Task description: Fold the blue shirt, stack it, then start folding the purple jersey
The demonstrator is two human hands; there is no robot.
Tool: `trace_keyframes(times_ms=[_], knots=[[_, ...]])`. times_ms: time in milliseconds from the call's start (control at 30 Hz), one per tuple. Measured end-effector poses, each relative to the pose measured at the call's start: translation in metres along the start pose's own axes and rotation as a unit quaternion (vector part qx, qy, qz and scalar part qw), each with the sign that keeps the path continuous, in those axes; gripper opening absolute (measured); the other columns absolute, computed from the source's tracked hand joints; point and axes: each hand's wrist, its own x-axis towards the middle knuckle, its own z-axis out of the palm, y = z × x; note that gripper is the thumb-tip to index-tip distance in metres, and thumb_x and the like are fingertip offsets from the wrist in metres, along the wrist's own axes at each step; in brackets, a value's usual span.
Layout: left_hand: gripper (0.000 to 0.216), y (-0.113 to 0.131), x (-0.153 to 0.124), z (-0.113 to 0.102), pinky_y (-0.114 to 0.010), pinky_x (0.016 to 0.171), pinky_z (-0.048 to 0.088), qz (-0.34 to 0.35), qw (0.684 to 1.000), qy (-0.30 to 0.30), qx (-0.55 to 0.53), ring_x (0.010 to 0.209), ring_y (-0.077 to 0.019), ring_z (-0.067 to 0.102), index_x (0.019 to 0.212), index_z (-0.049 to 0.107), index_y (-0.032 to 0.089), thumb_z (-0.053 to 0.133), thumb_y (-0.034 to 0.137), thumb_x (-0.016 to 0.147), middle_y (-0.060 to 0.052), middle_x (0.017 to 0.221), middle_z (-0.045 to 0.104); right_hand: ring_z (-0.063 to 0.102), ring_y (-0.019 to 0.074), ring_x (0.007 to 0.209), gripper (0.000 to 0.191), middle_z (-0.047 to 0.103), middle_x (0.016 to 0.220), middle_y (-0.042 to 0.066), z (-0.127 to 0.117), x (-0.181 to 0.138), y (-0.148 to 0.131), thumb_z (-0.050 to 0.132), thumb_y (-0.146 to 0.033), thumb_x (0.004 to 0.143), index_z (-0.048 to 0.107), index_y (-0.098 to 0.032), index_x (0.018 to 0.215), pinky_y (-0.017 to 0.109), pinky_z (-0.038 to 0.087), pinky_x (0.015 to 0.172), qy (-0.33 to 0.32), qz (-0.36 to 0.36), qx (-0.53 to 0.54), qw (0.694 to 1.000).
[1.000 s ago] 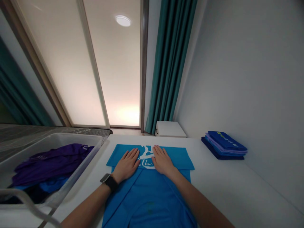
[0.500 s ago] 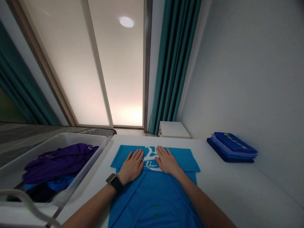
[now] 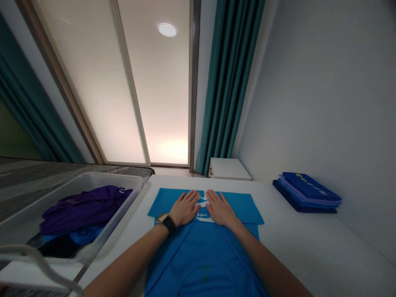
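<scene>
Head view: fingers (image 3: 188, 198)?
— Left hand (image 3: 184, 209), right hand (image 3: 222, 209): flat, fingers slightly spread.
— Changed?
— Left hand shifted right, narrowing the gap.
— Blue shirt (image 3: 206, 247)?
— Under both palms, near side, on white table (image 3: 293, 247); plastic bin (image 3: 116, 215) left, folded stack (image 3: 309, 194) right.

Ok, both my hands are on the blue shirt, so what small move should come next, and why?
Perhaps slide your left hand and right hand apart, smoothing the blue shirt along its folded flap: both lie flat near the flap's middle, close together at the white print, while its ends stretch beyond them.
</scene>
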Motion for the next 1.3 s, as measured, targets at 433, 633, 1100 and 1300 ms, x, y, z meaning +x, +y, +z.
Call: trace_keyframes(times_ms=[433,633,1100,1300], knots=[[0.055,-0.052,-0.035,-0.012,-0.047,0.115,0.024,-0.147,0.988,0.015,0.040,0.143,-0.0279,0.029,0.147,0.040,0.021,0.034,0.046,0.098,-0.010,0.153,0.036,0.011,0.0177,0.147,0.063,0.017,0.160,0.006,-0.003,-0.001,0.000,0.014,-0.042,0.098,0.021,-0.012,0.153,0.042,0.003,0.119,-0.018,0.007,0.015,1.000],[0.059,-0.050,-0.035,-0.012,-0.047,0.114,0.026,-0.149,0.987,0.032,0.042,0.142,-0.0293,0.031,0.149,0.034,0.021,0.034,0.049,0.097,-0.014,0.153,0.035,0.014,0.0195,0.147,0.063,0.021,0.159,0.008,-0.009,0.005,-0.003,0.016,-0.043,0.098,0.023,-0.012,0.152,0.044,0.006,0.119,-0.044,0.019,0.027,0.998],[0.060,-0.051,-0.034,-0.006,-0.046,0.115,0.025,-0.150,0.986,0.048,0.055,0.141,-0.0296,0.033,0.143,0.043,0.012,0.034,0.048,0.095,-0.015,0.149,0.042,0.012,0.0197,0.147,0.066,0.019,0.159,0.010,0.011,0.039,-0.064,0.016,-0.047,0.098,0.022,-0.009,0.152,0.042,0.003,0.119,0.008,-0.001,0.043,0.999],[0.061,-0.054,-0.033,-0.003,-0.047,0.116,0.024,-0.150,0.986,0.045,0.048,0.142,-0.0297,0.032,0.143,0.043,0.012,0.034,0.048,0.095,-0.015,0.149,0.041,0.009,0.0184,0.148,0.068,0.017,0.159,0.007,0.001,0.025,-0.044,0.012,-0.051,0.098,0.021,-0.012,0.153,0.042,0.003,0.119,-0.012,0.010,0.036,0.999]])
